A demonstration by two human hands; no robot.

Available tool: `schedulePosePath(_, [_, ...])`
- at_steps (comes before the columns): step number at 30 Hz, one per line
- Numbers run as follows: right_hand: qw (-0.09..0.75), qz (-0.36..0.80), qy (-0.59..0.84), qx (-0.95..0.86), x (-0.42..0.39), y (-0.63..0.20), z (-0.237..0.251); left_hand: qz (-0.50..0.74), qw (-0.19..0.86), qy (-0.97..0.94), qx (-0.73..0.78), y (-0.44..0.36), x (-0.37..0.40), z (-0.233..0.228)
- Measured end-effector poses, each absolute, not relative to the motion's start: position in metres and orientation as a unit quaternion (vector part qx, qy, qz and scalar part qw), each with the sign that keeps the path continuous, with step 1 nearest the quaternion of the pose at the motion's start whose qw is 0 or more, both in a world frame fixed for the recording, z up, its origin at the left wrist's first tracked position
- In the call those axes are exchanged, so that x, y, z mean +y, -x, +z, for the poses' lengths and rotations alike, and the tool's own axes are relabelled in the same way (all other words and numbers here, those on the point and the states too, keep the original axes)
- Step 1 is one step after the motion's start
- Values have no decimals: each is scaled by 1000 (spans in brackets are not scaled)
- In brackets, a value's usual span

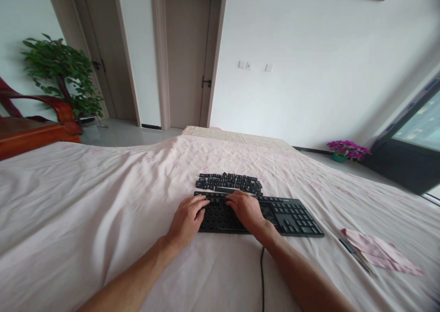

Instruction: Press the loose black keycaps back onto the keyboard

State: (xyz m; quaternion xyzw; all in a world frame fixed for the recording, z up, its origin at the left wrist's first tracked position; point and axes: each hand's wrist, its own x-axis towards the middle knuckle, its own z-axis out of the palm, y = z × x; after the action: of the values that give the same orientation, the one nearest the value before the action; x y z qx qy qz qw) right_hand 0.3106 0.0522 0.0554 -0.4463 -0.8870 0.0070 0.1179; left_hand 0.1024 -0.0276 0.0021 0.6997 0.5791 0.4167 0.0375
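A black keyboard (pixel 297 218) lies on the pink sheet, with many keycaps off its main section and bare key sockets showing. Caps are present on its right-hand part. My left hand (pixel 186 214) grips the keyboard's upper left edge, fingers over the top row and thumb on the sockets. My right hand (pixel 246 209) is bent over the upper middle, its thumb and fingertips closed at the top row. Whatever those fingertips pinch is too small to make out. Just beyond the keyboard, loose black keycaps (pixel 235 182) lie in rows, a long space bar (pixel 225 190) nearest.
A cable (pixel 262 275) runs toward me from the keyboard. To the right lie a pink cloth (pixel 381 252) and a thin tool with a dark handle (pixel 348 246). The sheet (pixel 137 202) has folds. A wooden chair (pixel 37 124) stands at the far left.
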Motion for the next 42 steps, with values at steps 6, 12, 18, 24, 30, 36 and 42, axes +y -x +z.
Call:
schedulePosePath(6, [152,18,438,-886,52,-306,54,425,34,-692,583,-101,-27,4])
schedulePosePath(12, [130,-1,432,-892,50,-300,55,424,35,-691,584,-102,-28,5])
schedulePosePath(18, [90,-33,434,-896,46,-294,60,429,43,-687,585,-102,-28,4])
schedulePosePath(24, [70,-43,428,-900,44,-293,64,424,45,-688,588,-102,-27,2])
schedulePosePath(30, [67,-56,421,-903,43,-293,62,417,39,-693,587,-102,-27,1])
schedulePosePath(36, [22,-111,409,-906,33,-288,57,411,36,-695,589,-102,-27,1])
schedulePosePath(42, [7,-149,397,-906,23,-285,56,412,35,-694,590,-103,-28,1])
